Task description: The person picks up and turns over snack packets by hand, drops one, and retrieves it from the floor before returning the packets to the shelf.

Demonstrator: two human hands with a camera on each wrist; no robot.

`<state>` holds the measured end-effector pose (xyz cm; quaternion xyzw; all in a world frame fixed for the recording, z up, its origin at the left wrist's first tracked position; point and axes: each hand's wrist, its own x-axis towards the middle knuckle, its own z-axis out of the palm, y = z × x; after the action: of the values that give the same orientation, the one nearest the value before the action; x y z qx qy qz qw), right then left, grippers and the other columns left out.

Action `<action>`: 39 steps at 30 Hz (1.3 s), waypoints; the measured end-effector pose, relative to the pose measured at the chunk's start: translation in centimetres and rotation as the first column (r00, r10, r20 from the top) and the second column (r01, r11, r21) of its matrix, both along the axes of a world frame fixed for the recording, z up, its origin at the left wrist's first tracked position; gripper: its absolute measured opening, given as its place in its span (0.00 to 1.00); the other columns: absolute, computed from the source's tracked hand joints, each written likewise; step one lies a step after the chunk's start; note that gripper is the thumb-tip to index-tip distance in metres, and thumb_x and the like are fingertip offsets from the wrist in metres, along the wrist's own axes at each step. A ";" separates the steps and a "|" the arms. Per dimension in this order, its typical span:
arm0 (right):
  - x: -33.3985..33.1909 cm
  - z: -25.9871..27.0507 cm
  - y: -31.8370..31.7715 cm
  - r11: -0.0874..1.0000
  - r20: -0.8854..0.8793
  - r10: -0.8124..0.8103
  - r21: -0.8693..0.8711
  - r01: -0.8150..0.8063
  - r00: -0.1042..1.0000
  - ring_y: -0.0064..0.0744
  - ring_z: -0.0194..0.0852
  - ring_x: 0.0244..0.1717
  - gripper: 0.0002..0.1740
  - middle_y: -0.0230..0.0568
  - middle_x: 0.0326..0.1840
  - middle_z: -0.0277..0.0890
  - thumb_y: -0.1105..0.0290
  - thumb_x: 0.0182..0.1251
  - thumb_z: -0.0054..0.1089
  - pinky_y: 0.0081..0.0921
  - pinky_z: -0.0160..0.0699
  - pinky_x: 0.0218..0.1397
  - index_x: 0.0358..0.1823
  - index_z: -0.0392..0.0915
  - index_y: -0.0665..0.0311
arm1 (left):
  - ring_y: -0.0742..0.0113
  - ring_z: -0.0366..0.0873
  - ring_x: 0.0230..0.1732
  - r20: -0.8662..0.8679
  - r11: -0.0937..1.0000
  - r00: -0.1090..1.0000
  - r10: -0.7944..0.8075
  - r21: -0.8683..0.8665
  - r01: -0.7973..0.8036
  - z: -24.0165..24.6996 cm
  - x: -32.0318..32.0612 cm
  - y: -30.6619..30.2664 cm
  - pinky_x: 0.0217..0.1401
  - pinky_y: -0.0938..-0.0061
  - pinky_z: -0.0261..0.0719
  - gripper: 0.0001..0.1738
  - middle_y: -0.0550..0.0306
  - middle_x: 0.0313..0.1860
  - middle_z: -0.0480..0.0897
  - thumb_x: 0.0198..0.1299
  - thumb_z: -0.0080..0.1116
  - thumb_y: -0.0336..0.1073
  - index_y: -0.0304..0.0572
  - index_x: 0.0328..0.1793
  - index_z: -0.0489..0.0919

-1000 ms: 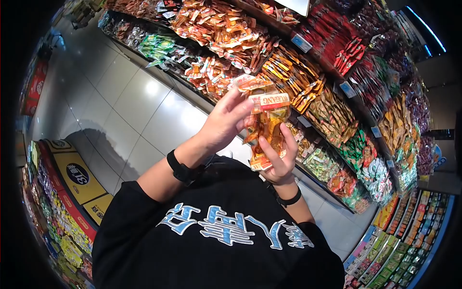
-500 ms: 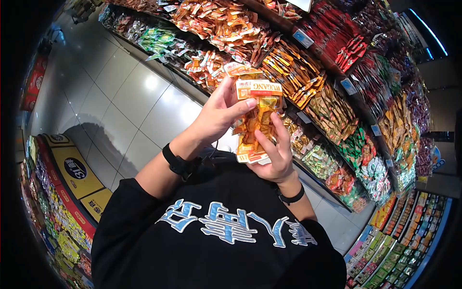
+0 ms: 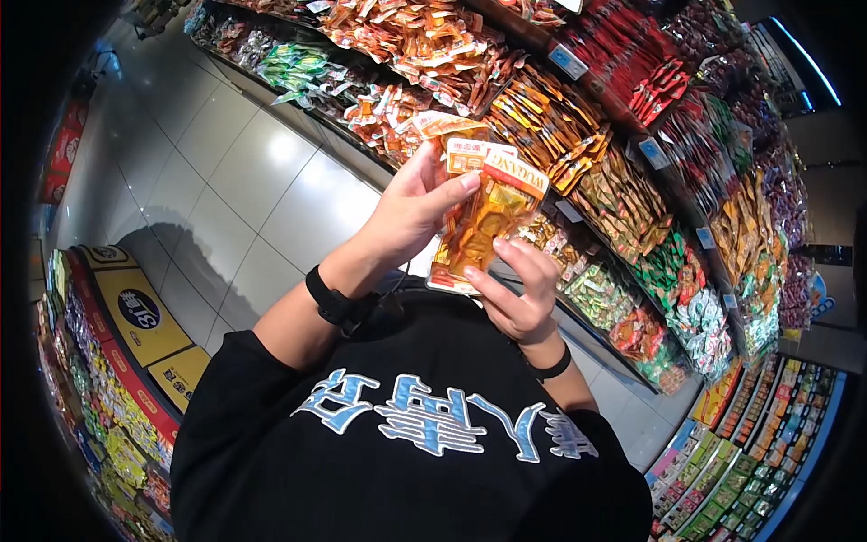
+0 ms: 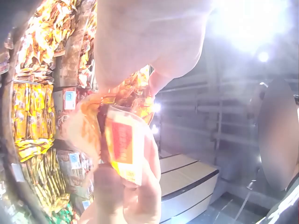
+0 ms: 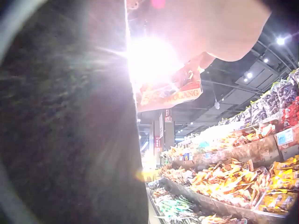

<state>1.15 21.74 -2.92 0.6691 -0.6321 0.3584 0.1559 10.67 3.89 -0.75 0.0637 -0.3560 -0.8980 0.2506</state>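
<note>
My left hand (image 3: 406,203) holds several clear snack packets, its thumb laid across their front. The front packet (image 3: 497,212) has a white-and-orange WUGANG label and amber-brown pieces inside, and leans to the right. Behind it, other packets (image 3: 465,155) fan out to the left with labels showing. At the lower right edge of the front packet, my right hand (image 3: 524,289) pinches it between thumb and fingers. Glare washes out the left wrist view, where a packet (image 4: 126,149) shows its red-and-yellow label. The right wrist view catches a WUGANG packet (image 5: 182,95) beneath the hand, partly lost in glare.
Beyond the hands slopes a long stepped display heaped with orange packets (image 3: 406,45), yellow-orange packets (image 3: 546,126) and red packets (image 3: 623,59). Blue price tags (image 3: 567,61) line its dividers. Another candy display (image 3: 135,325) stands at left, across the tiled floor (image 3: 271,199). Racks (image 3: 750,452) stand at lower right.
The packets have moved a little left and come to face up flatter. The front one has swung its top to the right, uncovering labels of those behind.
</note>
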 end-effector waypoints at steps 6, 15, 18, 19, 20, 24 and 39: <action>-1.3 1.7 2.1 0.999 -0.034 0.028 -0.027 -0.029 0.999 0.32 0.70 0.59 0.13 0.27 0.51 0.82 0.69 0.55 0.66 0.31 0.57 0.63 0.44 0.84 0.49 | 0.66 0.75 0.61 0.000 0.997 0.997 0.077 0.015 -0.077 0.3 0.1 0.2 0.65 0.68 0.73 0.23 0.52 0.60 0.76 0.68 0.54 0.28 0.35 0.66 0.63; -2.8 4.0 1.5 0.911 0.611 0.160 -0.393 0.122 0.776 0.30 0.74 0.35 0.10 0.41 0.37 0.78 0.74 0.73 0.50 0.25 0.74 0.41 0.51 0.73 0.71 | 0.63 0.76 0.61 0.136 0.968 0.980 0.148 -0.224 -0.115 -1.8 0.3 -0.1 0.63 0.64 0.76 0.26 0.51 0.61 0.75 0.67 0.55 0.29 0.37 0.69 0.61; -3.0 4.8 -0.3 0.995 0.797 0.001 -0.064 0.082 0.603 0.15 0.71 0.31 0.06 0.34 0.32 0.78 0.77 0.72 0.54 0.15 0.71 0.33 0.44 0.76 0.73 | 0.64 0.75 0.62 0.160 0.979 0.984 0.082 -0.195 -0.050 -1.0 0.4 0.4 0.65 0.65 0.74 0.26 0.52 0.62 0.75 0.67 0.55 0.29 0.38 0.69 0.62; -2.7 4.6 -1.2 0.997 0.865 0.032 -0.064 0.048 0.500 0.12 0.69 0.30 0.06 0.30 0.32 0.77 0.75 0.72 0.56 0.13 0.69 0.33 0.42 0.77 0.72 | 0.65 0.74 0.63 0.160 0.975 0.984 0.075 -0.217 -0.039 -0.7 0.5 0.6 0.66 0.67 0.73 0.27 0.52 0.63 0.75 0.67 0.56 0.29 0.38 0.70 0.62; -2.6 4.3 -1.7 0.998 0.920 0.063 -0.054 -0.034 0.387 0.12 0.70 0.30 0.07 0.30 0.32 0.78 0.74 0.72 0.56 0.14 0.71 0.33 0.42 0.76 0.73 | 0.66 0.74 0.62 0.161 0.979 0.986 0.052 -0.205 -0.018 -0.4 0.5 0.8 0.66 0.68 0.72 0.26 0.53 0.62 0.75 0.67 0.56 0.29 0.37 0.68 0.63; -2.0 3.7 -3.0 0.993 0.962 0.063 -0.033 -0.115 0.267 0.12 0.72 0.31 0.07 0.30 0.32 0.78 0.72 0.72 0.56 0.15 0.74 0.33 0.41 0.76 0.70 | 0.68 0.74 0.60 0.184 0.981 0.983 0.002 -0.191 0.034 0.3 1.2 0.7 0.65 0.70 0.71 0.24 0.54 0.59 0.77 0.66 0.57 0.29 0.36 0.66 0.65; -0.2 0.9 -11.1 0.979 0.888 -0.097 0.005 0.202 0.450 0.10 0.71 0.25 0.08 0.29 0.25 0.76 0.77 0.65 0.63 0.11 0.70 0.27 0.31 0.71 0.66 | 0.65 0.79 0.56 0.294 0.991 0.955 0.032 -0.131 0.007 -2.5 3.5 -7.0 0.61 0.70 0.76 0.23 0.51 0.56 0.78 0.67 0.55 0.27 0.36 0.66 0.64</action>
<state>0.93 10.63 -2.02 0.3200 -0.6585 0.6689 -0.1290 14.13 -3.14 -3.26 0.1827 -0.4469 -0.8517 0.2038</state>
